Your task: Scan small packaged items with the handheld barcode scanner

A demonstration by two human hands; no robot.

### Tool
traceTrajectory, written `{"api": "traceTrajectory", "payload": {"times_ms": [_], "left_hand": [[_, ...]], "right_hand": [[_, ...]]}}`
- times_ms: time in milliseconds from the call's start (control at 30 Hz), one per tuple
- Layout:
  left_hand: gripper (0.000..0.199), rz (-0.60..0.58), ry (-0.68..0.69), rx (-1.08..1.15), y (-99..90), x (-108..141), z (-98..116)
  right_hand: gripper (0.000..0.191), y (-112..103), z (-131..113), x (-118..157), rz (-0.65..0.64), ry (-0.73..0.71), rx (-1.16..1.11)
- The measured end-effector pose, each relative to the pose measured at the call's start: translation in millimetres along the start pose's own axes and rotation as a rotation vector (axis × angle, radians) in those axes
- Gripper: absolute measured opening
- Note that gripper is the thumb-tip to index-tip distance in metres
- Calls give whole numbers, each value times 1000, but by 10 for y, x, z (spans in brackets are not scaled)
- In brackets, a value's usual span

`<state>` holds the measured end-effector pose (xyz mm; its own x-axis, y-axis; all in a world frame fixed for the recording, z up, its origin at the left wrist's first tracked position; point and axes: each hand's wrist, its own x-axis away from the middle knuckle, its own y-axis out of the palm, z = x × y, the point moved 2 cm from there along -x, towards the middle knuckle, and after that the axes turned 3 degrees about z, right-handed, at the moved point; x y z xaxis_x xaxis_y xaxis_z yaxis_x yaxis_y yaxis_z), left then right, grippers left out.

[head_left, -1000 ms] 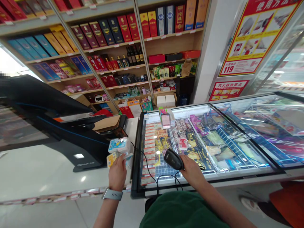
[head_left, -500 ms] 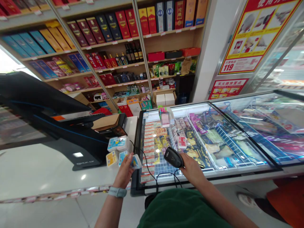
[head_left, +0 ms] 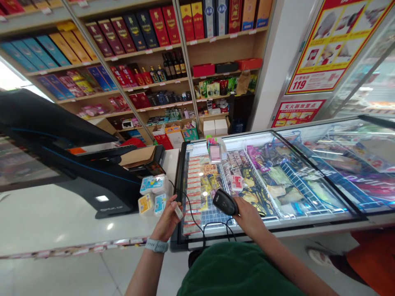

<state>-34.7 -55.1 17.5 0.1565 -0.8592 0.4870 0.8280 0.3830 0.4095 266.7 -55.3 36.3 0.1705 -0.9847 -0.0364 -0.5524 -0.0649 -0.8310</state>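
Note:
My left hand (head_left: 169,218) grips a small clear plastic box (head_left: 177,210), now turned on edge, at the left end of the freezer. Beside it on the white counter sit stacked plastic boxes with blue labels (head_left: 152,185) and one with a yellow label (head_left: 145,204). My right hand (head_left: 247,211) is wrapped round the handle of a black barcode scanner (head_left: 224,202), held above the freezer glass with its head pointing left. The black cable (head_left: 191,213) loops between my hands over the freezer edge.
A black monitor (head_left: 55,123) on its stand fills the left. The glass-topped freezer (head_left: 311,197) spans the right, with price tags (head_left: 194,193) along its left end. Shelves (head_left: 160,51) of boxes and bottles stand behind. A person's shoe and orange clothing (head_left: 373,255) show at lower right.
My left hand has turned the small box so that its blue label no longer shows, and has moved slightly left and down. My right hand and the scanner have barely moved.

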Motion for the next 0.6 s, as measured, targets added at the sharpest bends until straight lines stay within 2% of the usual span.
{"api": "traceTrajectory", "payload": {"times_ms": [167,300,433,600], "left_hand": [[45,-37,-50,166,52,4,19],[52,-86,-128,330,124,23,18],[59,-97,-193,395,146,-15,-30],[39,-57,-164,389,124,-129,-95]], "right_hand": [[35,-19,0,2,-2,6,-9],[31,-20,0,-1,-13,7,-10],[31,-16,6,-8,-15,10,-9],[32,-31,6,4,-11,15,-23]]}}
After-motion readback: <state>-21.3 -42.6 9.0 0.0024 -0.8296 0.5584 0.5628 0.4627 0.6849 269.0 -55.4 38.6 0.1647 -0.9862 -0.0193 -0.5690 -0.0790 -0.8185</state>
